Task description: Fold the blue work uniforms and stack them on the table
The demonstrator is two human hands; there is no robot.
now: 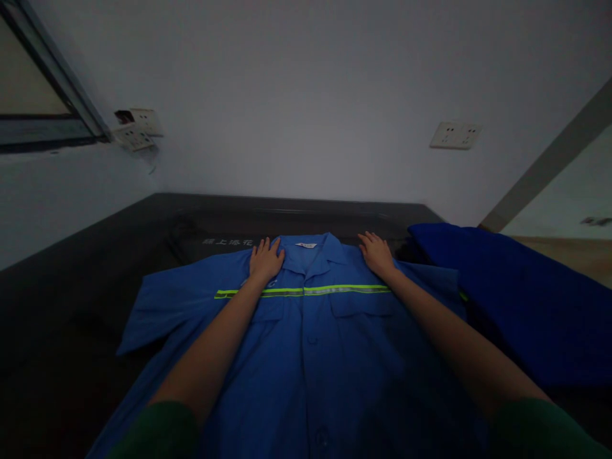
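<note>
A blue short-sleeved work shirt (287,357) lies spread out, front side up, with its collar at the far end. A yellow-green and silver reflective strip crosses its chest above two flap pockets. My left hand (266,260) rests flat on the shoulder left of the collar, fingers stretched out. On the opposite shoulder lies my right hand (377,254), its fingers also extended and pointing away from me. Neither hand grips the cloth. A small white label (306,245) shows inside the collar.
Beneath the shirt is a dark surface with pale lettering (227,242) and a raised rim (296,205) against the wall. At the right lies a darker blue folded cloth (535,306). Wall sockets (456,135) sit at the right, and others (136,131) hang loose near the window.
</note>
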